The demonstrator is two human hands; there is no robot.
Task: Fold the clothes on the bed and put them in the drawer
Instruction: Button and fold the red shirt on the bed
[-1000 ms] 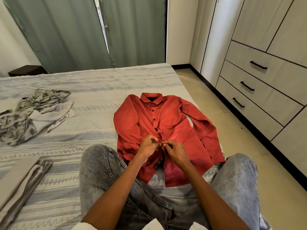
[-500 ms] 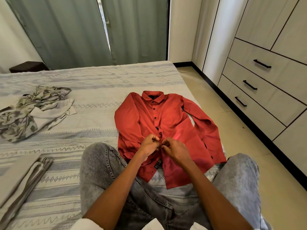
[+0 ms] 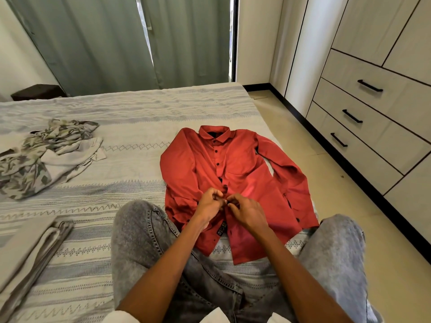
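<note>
We see the red shirt (image 3: 235, 183) lying face up on the bed (image 3: 130, 108), collar away from us, between the person's knees in grey jeans (image 3: 140, 241). Our left hand (image 3: 210, 203) and right hand (image 3: 247, 212) meet at the shirt's front placket, each pinching the fabric near a button. A crumpled patterned garment (image 3: 44, 155) lies well apart to the left, and folded grey cloth (image 3: 30, 248) sits nearer. The drawers (image 3: 363, 113) on the right are closed.
</note>
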